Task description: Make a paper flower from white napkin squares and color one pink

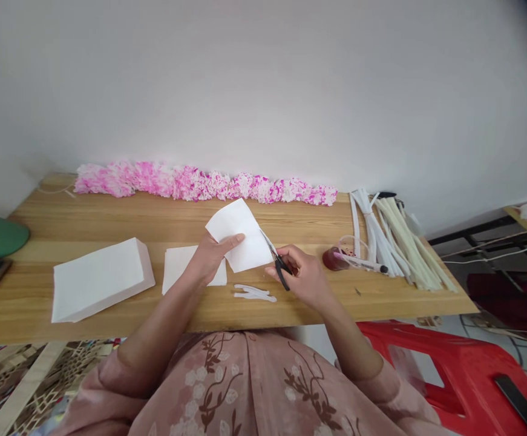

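Observation:
My left hand (212, 257) pinches a folded white paper sheet (240, 236) and holds it up above the wooden table (109, 224). My right hand (302, 275) grips black-handled scissors (278, 259), whose blades meet the paper's right edge. Under my left hand lies another flat white sheet (176, 266). Two thin white paper strips (254, 293) lie on the table just in front of my hands.
A thick stack of white paper (100, 278) sits at the left. A row of pink-and-white paper flowers (199, 181) lines the wall. White sticks (394, 239), a pen (365, 263) and a dark red pot (333, 259) lie at the right. A red stool (463, 375) stands beside me.

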`<action>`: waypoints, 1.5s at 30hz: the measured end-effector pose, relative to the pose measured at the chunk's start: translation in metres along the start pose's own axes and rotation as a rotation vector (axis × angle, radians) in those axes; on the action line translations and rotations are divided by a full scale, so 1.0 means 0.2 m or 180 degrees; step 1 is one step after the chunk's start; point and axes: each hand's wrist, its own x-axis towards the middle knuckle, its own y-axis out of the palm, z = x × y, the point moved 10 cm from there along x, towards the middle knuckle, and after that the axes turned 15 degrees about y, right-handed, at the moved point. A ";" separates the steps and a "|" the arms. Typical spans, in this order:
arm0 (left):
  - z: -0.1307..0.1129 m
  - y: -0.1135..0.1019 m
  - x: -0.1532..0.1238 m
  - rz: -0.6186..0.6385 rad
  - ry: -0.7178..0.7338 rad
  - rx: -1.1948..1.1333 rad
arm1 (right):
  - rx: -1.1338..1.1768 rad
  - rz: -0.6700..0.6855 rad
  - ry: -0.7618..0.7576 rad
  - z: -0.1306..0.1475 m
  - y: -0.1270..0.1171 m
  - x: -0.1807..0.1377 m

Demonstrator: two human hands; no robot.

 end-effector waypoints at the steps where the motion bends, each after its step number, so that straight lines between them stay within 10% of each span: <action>1: 0.00 0.00 0.00 -0.0006 0.0004 0.0003 | -0.0011 -0.0006 -0.0005 0.00 0.00 0.00; 45: 0.03 0.01 -0.01 0.0008 -0.0149 -0.0054 | -0.0114 0.0001 0.0079 -0.01 0.00 0.01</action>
